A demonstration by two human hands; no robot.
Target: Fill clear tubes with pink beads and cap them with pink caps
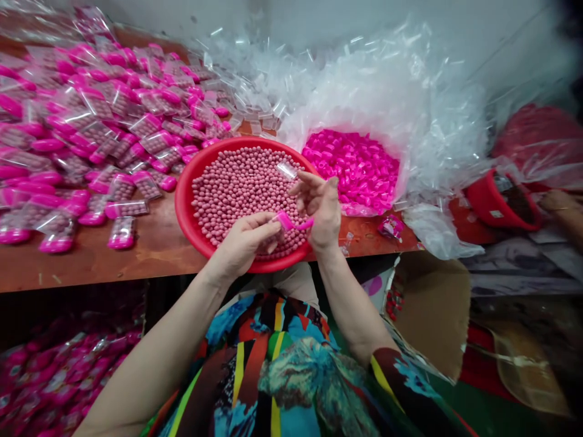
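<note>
A red basin full of small pink balls stands at the table's front edge. Over its front part, my left hand pinches a small container with a bright pink top. My right hand is beside it, fingers partly curled, with a pink cap held against its palm. Near the right fingertips a clear empty case shows above the balls; whether the fingers touch it is unclear.
Filled pink-capped containers are heaped at left. Pink caps lie in a clear bag right of the basin, clear cases behind. A red bucket and another person's hand are at far right. Below is an open carton.
</note>
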